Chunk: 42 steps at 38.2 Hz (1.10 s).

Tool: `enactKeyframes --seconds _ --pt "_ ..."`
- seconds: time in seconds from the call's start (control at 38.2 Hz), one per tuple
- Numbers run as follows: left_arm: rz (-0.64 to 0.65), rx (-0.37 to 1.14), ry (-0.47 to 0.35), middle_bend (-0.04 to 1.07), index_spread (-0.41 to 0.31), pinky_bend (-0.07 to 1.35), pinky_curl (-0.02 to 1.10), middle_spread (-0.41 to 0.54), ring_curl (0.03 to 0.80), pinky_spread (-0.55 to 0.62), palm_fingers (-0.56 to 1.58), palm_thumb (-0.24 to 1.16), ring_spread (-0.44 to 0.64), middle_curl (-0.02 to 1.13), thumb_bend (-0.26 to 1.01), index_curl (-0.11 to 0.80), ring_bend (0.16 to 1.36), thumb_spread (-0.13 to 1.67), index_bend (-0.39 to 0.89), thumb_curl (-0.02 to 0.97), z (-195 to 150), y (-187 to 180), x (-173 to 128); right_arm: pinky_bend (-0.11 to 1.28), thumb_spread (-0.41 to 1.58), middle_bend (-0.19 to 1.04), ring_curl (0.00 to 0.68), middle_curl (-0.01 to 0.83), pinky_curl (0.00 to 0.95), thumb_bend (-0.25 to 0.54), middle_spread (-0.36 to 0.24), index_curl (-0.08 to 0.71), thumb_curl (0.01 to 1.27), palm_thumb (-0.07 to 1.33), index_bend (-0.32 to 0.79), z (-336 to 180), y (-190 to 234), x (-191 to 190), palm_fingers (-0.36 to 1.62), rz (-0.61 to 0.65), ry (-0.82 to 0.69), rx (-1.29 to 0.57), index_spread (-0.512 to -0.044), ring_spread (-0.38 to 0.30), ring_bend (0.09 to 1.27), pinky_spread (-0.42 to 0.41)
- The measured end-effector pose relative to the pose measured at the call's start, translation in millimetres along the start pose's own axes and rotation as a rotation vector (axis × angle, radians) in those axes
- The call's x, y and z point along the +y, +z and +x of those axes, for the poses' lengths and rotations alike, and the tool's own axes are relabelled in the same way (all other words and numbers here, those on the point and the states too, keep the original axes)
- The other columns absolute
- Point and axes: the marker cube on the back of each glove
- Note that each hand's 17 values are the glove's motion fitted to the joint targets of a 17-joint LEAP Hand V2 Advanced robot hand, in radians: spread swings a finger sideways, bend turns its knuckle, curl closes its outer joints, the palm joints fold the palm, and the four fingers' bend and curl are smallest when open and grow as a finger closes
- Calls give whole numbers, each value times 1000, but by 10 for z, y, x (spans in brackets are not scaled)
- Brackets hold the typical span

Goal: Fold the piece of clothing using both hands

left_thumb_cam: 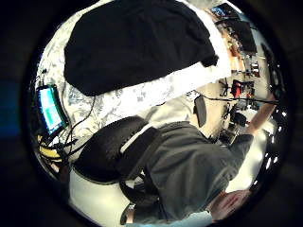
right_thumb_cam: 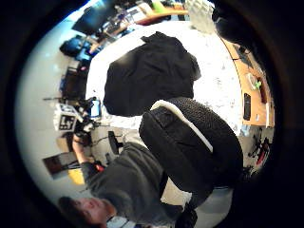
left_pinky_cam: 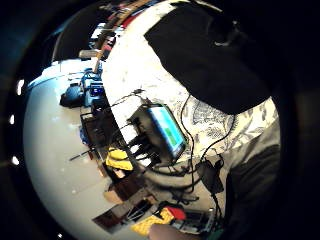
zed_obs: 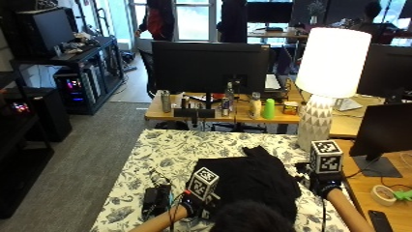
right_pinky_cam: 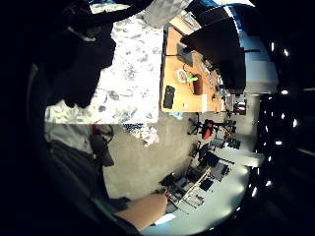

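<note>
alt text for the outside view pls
A black garment lies bunched on a floral tablecloth, with the left hand and right hand at its near corners. A white lamp stands behind.

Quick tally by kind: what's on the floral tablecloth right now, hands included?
Black garment: 1
Gloved hands, left hand and right hand: 2
Lamp: 1
Small black device with cables: 1
Total: 5

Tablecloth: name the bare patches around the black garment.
The floral tablecloth lies bare beyond the black garment up to the far edge, and on its left side down to the black device with cables. The right side is crowded by the white lamp.
</note>
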Motion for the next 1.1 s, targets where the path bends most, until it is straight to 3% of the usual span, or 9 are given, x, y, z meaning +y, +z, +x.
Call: enactKeyframes --seconds 0.18,0.42,0.52,0.58,0.6,0.63,0.81,1.02,1.1 --pt "-64 -68 -6 154 -55 527 346 126 315 226 221 150 143 215 5 264 615 968 114 214 154 547 -206 404 1241 189 316 335 317 10 -33 256 140 293 130 23 145 17 593 -44 0 -6 -310 29 384 168" --pt "109 -24 -54 196 -111 441 320 65 302 221 362 268 154 251 13 313 595 1020 243 242 96 832 -491 403 1245 186 328 348 328 -11 -33 262 153 303 130 41 416 -35 589 -99 -11 -3 -312 29 383 168" --pt "261 -60 -104 246 -161 347 295 -54 289 123 650 339 29 284 43 358 570 1113 342 244 10 741 -596 403 1247 184 333 350 332 -13 -33 265 157 304 131 3 659 -130 586 -130 -32 1 -312 29 384 168" --pt "335 -64 -127 294 -194 393 300 -124 286 -53 965 386 -110 292 72 356 583 1181 309 245 -39 650 -690 403 1246 184 335 352 334 -11 -33 266 160 308 132 -60 799 -144 586 -156 -58 5 -312 29 384 168" --pt "360 -60 -135 281 -202 378 287 -142 274 -83 980 394 -137 284 75 355 567 1199 291 243 -54 596 -721 402 1246 184 336 352 335 -12 -33 267 161 308 132 -99 865 -140 585 -171 -74 7 -312 29 384 168" --pt "375 -55 -141 368 -211 372 295 -177 285 -130 1081 403 -185 324 79 354 562 1221 256 242 -63 540 -733 404 1244 184 337 353 336 -13 -33 266 162 307 127 -139 927 -132 582 -185 -90 9 -314 29 385 168" --pt "396 -31 -189 444 -242 321 338 -261 331 -254 1132 428 -287 415 88 384 500 1331 191 224 -187 129 -740 455 1184 175 354 356 356 2 -28 242 194 372 61 -474 1708 -222 555 -267 -170 -33 -305 43 425 180" --pt "420 -2 -225 451 -261 287 353 -301 342 -295 1140 420 -324 454 81 406 436 1409 172 198 -385 -67 -926 672 1104 190 392 358 408 28 -17 142 248 529 -26 -697 2448 -665 553 58 -163 147 -262 35 579 138" --pt "378 7 -228 449 -265 273 357 -306 345 -302 1136 421 -327 462 79 415 413 1425 176 191 -393 -62 -844 703 1118 278 393 381 397 138 -70 125 303 749 12 -669 2399 -720 905 135 -159 168 -264 -71 658 -3"
